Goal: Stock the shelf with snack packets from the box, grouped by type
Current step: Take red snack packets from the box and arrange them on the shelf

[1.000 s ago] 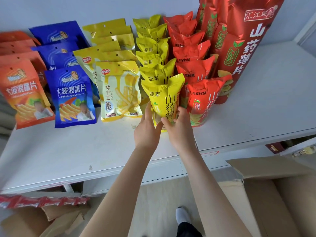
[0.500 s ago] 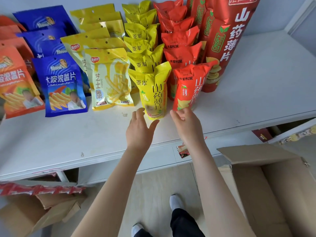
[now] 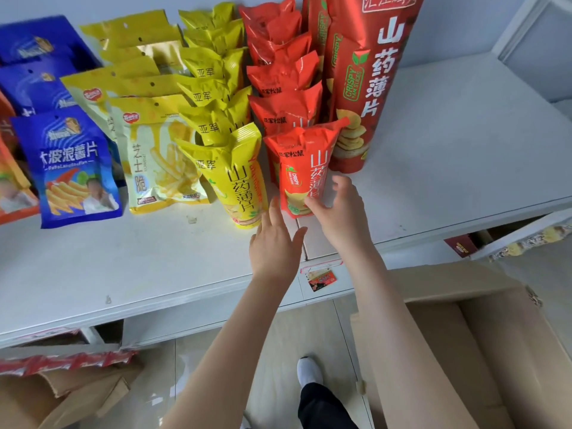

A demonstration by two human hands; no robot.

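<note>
On the white shelf (image 3: 123, 261) snack packets stand in rows by type. The front yellow packet (image 3: 238, 181) heads a yellow row, and the front red packet (image 3: 301, 168) heads a red row beside it. My left hand (image 3: 275, 246) hovers flat just in front of the yellow packet's base, with its fingers straight. My right hand (image 3: 340, 212) is at the red packet's lower right: the thumb touches its front and the fingers spread loosely past its right edge. The open cardboard box (image 3: 501, 335) sits on the floor at the lower right; I see no packets in the part of it that shows.
Blue packets (image 3: 71, 168), pale yellow cheese-stick packets (image 3: 161, 162) and orange packets (image 3: 12, 193) fill the shelf's left. A tall red packet (image 3: 365, 88) stands behind the red row. Bare shelf lies to the right. A torn box (image 3: 62, 394) is under the shelf's left.
Both hands have let go of the front yellow packet, which now stands alone. My right hand moved right to the red packet; my left hand drew back slightly.
</note>
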